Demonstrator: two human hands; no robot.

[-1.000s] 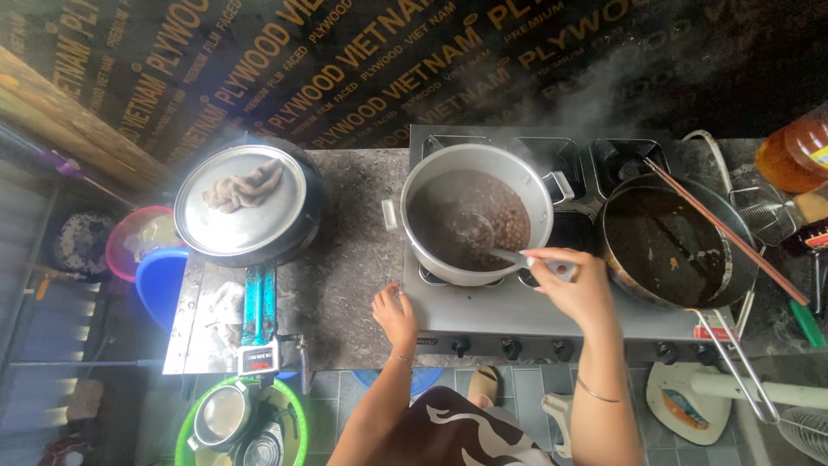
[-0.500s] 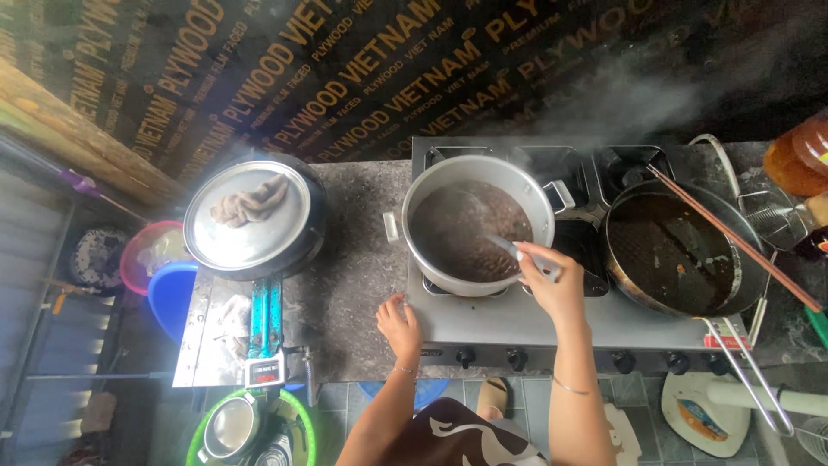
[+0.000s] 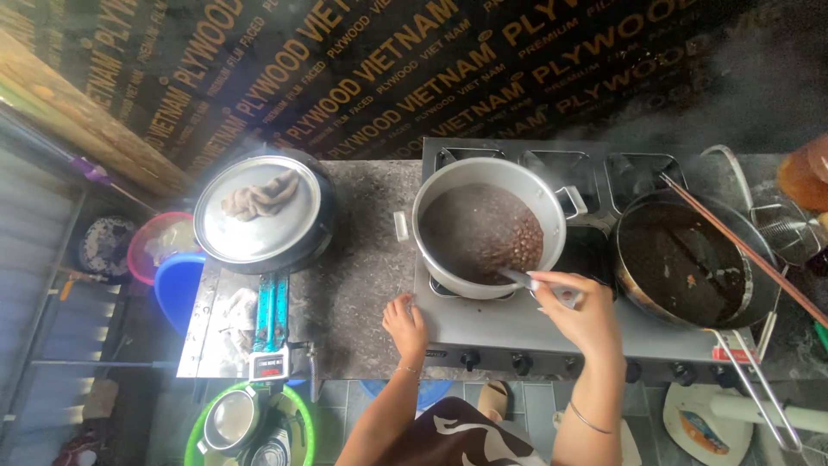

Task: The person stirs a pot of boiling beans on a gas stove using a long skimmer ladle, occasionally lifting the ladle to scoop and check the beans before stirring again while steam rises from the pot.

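Spanning the grey speckled stone counter [image 3: 354, 285], a steel gas stove [image 3: 517, 324] carries a round aluminium pot [image 3: 488, 226] of dark beans. Right hand [image 3: 580, 312] grips a metal ladle [image 3: 528, 280] dipped inside; left hand [image 3: 405, 324] rests open at the stove's edge.

makeshift kitchen — gas stove [image 3: 552, 332], pots [image 3: 487, 226], plywood wall [image 3: 414, 69]
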